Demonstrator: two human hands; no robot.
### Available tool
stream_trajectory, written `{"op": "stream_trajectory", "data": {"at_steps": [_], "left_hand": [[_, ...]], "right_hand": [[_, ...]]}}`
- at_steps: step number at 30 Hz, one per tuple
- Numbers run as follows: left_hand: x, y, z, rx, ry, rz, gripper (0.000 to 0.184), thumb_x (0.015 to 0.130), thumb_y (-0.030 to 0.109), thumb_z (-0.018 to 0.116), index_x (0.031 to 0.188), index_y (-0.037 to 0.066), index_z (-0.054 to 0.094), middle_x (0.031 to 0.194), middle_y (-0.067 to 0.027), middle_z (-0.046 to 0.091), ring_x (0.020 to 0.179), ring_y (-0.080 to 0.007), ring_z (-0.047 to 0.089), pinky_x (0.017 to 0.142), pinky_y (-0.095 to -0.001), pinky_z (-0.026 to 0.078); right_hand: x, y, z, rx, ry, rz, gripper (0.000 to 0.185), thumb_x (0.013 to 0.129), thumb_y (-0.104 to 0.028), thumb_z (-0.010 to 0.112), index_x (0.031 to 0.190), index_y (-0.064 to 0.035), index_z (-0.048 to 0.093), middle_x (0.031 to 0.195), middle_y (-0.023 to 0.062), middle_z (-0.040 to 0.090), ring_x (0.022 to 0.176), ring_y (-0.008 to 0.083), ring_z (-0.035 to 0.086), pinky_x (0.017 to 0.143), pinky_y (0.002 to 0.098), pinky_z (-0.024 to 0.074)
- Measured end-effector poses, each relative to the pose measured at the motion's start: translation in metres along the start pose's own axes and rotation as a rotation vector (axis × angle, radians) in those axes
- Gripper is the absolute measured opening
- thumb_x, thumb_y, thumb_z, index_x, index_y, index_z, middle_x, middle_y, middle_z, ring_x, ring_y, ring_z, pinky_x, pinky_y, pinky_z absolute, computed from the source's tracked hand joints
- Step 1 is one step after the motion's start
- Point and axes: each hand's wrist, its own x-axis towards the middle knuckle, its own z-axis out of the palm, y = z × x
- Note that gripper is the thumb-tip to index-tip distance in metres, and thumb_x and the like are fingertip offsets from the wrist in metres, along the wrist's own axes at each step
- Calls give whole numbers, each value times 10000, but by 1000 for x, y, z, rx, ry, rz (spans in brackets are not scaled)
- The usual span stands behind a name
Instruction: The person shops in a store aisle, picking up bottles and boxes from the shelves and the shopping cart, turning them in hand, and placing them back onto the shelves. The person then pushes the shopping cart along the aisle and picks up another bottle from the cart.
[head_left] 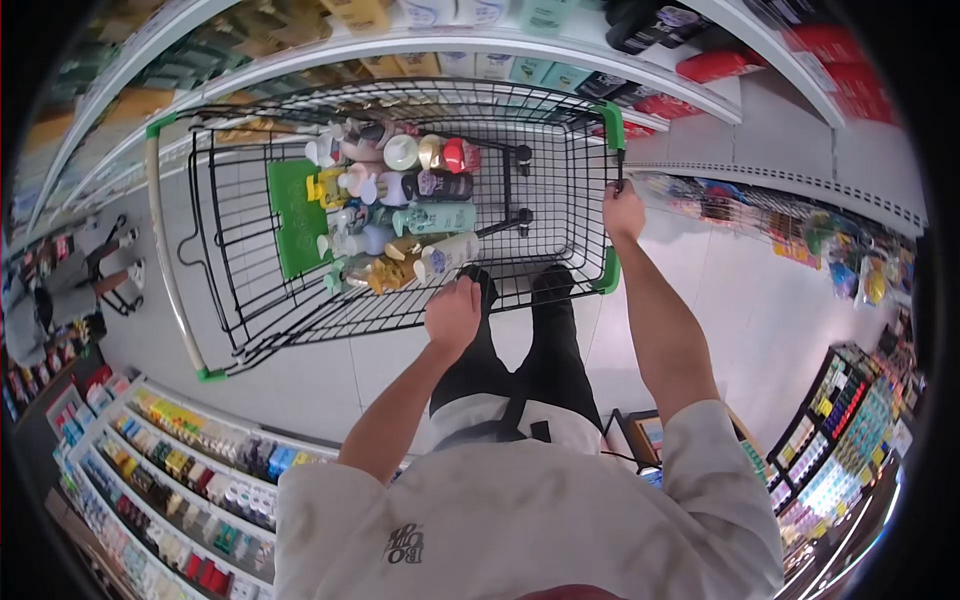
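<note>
A black wire shopping cart (547,205) with green corner pieces stands crosswise in front of me. My right hand (625,210) is closed around the top rim at its right end, between two green corners. Along the near side, my left hand (455,312) is curled at the cart's rim; its fingertips are partly hidden. Inside, at the middle, lie several pump bottles and other bottles, among them a teal bottle (435,218), a dark bottle (443,185), a white bottle (447,257) and one with a red cap (461,155). A green panel (297,220) stands left of them.
Shelves of bottles (490,68) run along the far side, close behind the cart. A stocked shelf unit (200,470) is at the lower left, and a display rack (830,425) at the lower right. Another person (75,290) is at the far left.
</note>
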Motion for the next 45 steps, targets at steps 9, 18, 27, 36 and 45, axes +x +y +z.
{"op": "stream_trajectory", "data": {"at_steps": [9,18,27,36,45], "left_hand": [[-8,6,0,-46,-43,17,194,901,233,536,800,68,541,698,-116,590,659,-321,605,583,-432,486],[-24,6,7,-42,-64,-41,144,874,196,566,820,77,504,711,-122,607,658,-340,610,578,-452,478],[-23,13,13,111,-11,-31,213,903,244,517,788,68,544,736,-116,612,680,-330,611,590,-449,484],[-22,23,16,166,106,5,219,885,241,515,784,59,583,808,-130,617,735,-350,604,608,-465,481],[-24,29,11,28,128,-112,174,809,169,585,961,98,540,899,-96,624,810,-316,617,649,-441,498]], "right_hand": [[-46,42,-18,127,-290,101,364,906,-384,483,1115,-89,521,990,196,650,941,387,613,795,477,473],[-93,67,-8,341,-78,251,447,850,-420,575,1081,-38,573,782,156,653,753,325,635,692,431,481],[-83,64,-14,294,-79,247,354,817,-389,579,939,-62,634,846,175,672,846,368,636,748,457,497],[-82,60,-29,254,-106,235,338,825,-386,561,906,-70,651,882,163,677,868,372,635,771,455,496],[-80,65,-24,252,-97,163,359,832,-387,543,904,-55,659,877,186,675,860,372,641,769,463,500]]}}
